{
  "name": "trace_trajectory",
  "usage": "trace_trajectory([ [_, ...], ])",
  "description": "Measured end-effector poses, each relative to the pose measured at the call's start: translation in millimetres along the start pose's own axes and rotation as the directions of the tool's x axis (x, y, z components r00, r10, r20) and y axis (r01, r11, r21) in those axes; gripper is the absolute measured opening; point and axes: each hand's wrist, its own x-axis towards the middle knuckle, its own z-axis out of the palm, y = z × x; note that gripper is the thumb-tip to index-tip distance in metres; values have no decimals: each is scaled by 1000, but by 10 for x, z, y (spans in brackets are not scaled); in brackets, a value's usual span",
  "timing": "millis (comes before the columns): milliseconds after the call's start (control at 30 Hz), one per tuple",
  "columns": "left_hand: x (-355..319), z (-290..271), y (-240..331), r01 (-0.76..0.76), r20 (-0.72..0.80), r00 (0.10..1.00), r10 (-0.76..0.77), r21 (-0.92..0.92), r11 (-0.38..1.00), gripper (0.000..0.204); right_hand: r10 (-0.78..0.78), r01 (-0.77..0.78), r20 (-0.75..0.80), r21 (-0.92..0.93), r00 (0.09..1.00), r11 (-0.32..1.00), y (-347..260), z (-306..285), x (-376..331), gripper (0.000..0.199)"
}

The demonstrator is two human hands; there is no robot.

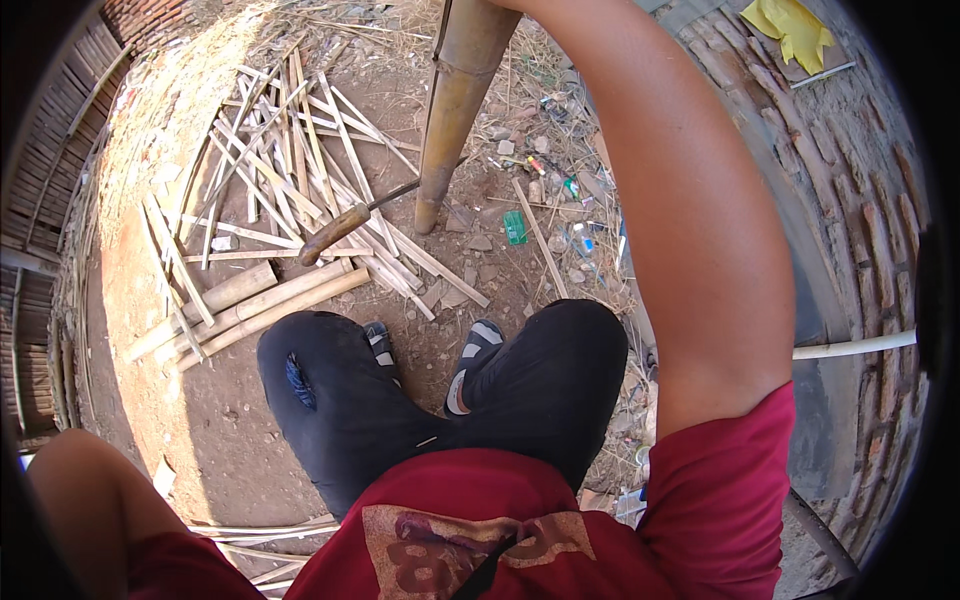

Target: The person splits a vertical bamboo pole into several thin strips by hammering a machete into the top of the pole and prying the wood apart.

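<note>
A thick bamboo pole (470, 60) stands upright, slightly tilted, on the dirt ground before my feet, with a dark split line along its left side. Across its lower part lies a narrow dark blade (395, 194) with a wooden handle (335, 233). The blade meets the pole, and no hand is on the handle. My right arm reaches up to the pole's top, where only the edge of my right hand (520, 4) shows; its fingers are cut off by the frame. Of my left arm (85, 490) the bent part shows at the lower left, and the hand is outside the view.
Beyond my feet lies a heap of split bamboo strips (290, 150), with uncut bamboo lengths (270, 310) to its left front. Litter and stones (575, 200) are scattered at right beside a brick wall (850, 180). More strips (265, 550) lie at lower left.
</note>
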Motion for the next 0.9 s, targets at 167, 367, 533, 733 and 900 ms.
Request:
trace_trajectory([
  [167,-14,386,21,63,222,971,-93,137,989,54,-133,132,-143,-17,981,991,41,102,-55,31],
  [367,-89,539,51,83,309,941,-137,182,980,57,29,-29,24,-24,999,999,-132,2,-21,30],
  [533,-154,534,52,101,330,930,-162,197,975,59,128,-128,68,-9,989,992,-248,-4,-15,31],
  [733,-80,603,91,88,339,929,-148,187,978,62,47,-47,56,6,997,999,-86,-19,-14,30],
  [900,-48,571,85,93,351,923,-157,191,977,64,90,-92,123,8,988,996,-98,-29,-23,31],
])
